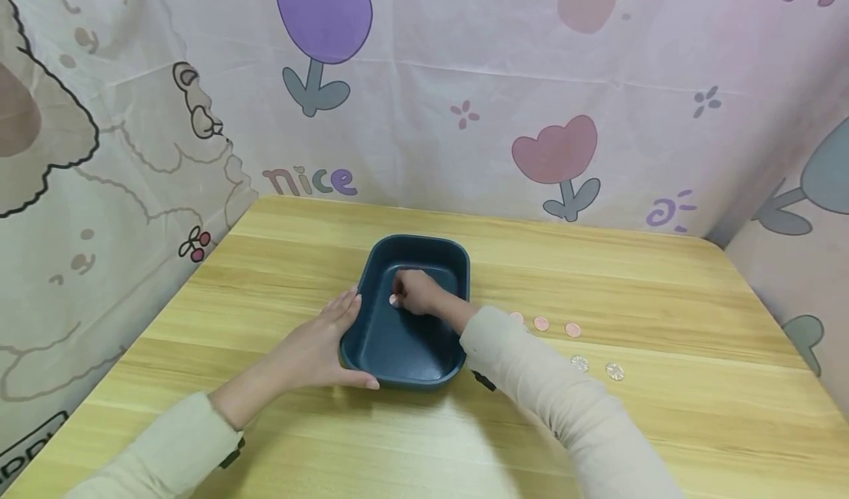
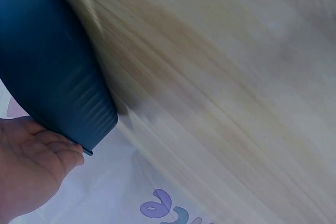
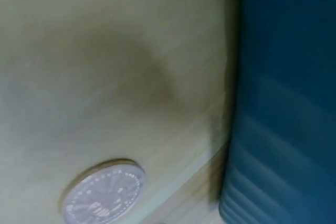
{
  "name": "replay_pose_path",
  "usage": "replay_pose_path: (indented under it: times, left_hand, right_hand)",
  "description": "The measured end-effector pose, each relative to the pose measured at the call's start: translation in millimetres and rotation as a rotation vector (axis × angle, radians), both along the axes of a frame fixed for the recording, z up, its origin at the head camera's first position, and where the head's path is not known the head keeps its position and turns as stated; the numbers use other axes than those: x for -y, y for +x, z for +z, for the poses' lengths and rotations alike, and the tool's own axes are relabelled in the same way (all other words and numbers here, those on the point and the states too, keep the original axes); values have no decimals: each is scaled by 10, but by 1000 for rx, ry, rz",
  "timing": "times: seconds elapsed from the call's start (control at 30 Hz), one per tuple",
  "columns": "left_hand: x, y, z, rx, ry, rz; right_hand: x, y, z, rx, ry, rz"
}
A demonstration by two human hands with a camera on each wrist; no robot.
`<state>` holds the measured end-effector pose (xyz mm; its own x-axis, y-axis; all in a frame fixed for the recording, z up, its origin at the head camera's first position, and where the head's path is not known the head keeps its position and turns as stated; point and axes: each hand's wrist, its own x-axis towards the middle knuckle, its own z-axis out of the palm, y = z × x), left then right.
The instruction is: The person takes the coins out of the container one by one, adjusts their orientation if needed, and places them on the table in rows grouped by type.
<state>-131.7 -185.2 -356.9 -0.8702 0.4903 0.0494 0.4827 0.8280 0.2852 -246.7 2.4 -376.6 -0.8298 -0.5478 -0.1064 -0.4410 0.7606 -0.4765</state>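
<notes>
A dark blue rectangular box (image 1: pixel 413 348) with rounded corners sits on the wooden table. My left hand (image 1: pixel 321 344) rests against its near left corner, fingertips at the left rim and thumb along the front. In the left wrist view, the left hand's fingers (image 2: pixel 60 148) touch the rim from outside. Inside the box, my right hand (image 1: pixel 418 292) pinches a small pale coin (image 1: pixel 394 301) low over the bottom. The right wrist view shows no hand, only a coin (image 3: pixel 105 195) on the table beside the box's outer wall (image 3: pixel 283 129).
Right of the box lie pink coins (image 1: pixel 541 323) in a row, one partly behind the right sleeve (image 1: pixel 544 381). Two silvery coins (image 1: pixel 615 371) lie nearer me. A patterned cloth (image 1: pixel 424 116) hangs behind the table (image 1: pixel 298 447) and along its sides.
</notes>
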Motion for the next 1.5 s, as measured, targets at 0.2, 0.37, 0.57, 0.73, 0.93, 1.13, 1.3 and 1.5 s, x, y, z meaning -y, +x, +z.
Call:
replay_pose_path:
  times: [0.2, 0.37, 0.57, 0.73, 0.93, 1.13, 1.3, 1.5]
  left_hand:
    - [2, -7, -6, 6, 9, 1]
    - [4, -8, -18, 4, 14, 1]
    - [1, 1, -14, -8, 12, -2]
    - [-3, 8, -3, -7, 10, -4]
    - [-1, 14, 0, -3, 7, 1]
    - [2, 7, -9, -13, 7, 4]
    - [4, 4, -15, -12, 9, 5]
    - [-4, 1, -14, -6, 14, 9]
  right_hand:
    - [17, 89, 25, 91, 46, 11]
    - [-24, 168, 49, 77, 14, 5]
    - [-102, 258, 114, 51, -33, 19]
    - [-181, 326, 188, -2, -108, 23]
    - [-280, 404, 265, 1, -251, -16]
    - [-389, 454, 303, 123, -409, -133]
    - [-490, 508, 332, 181, -505, -188]
    - [-639, 568, 356, 254, -560, -268]
